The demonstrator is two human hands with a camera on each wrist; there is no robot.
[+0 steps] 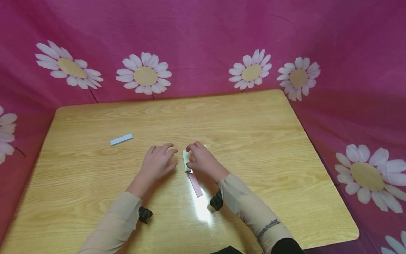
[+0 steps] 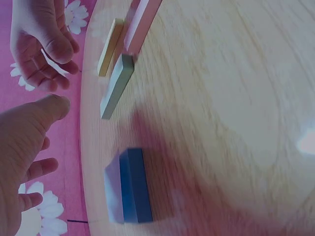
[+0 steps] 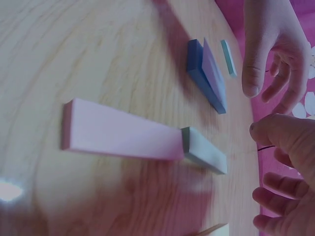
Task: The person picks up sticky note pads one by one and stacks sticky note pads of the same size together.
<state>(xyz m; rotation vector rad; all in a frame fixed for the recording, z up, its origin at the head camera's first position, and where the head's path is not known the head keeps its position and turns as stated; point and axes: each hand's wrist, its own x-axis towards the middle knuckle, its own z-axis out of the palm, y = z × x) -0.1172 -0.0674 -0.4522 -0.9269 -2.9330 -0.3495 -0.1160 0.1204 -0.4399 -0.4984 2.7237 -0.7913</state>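
The left hand [image 1: 157,163] hovers over the counter [image 1: 253,123], fingers loosely spread. Next, the green block [image 1: 185,160] lies long axis away from the person, its near end seemingly meeting the pink block [image 1: 195,185], which slants nearer-right. The right hand's [image 1: 204,161] fingers are parted too. Wrist views add a dark blue block [image 2: 138,189].

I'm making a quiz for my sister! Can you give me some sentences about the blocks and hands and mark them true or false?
1. The pink block is closer to the person than the green block. True.
2. The green block lies on top of the pink block. False: both rest on the table.
3. The left hand and the right hand hold no blocks. True.
4. All the blocks are one colour. False: they have different colours.
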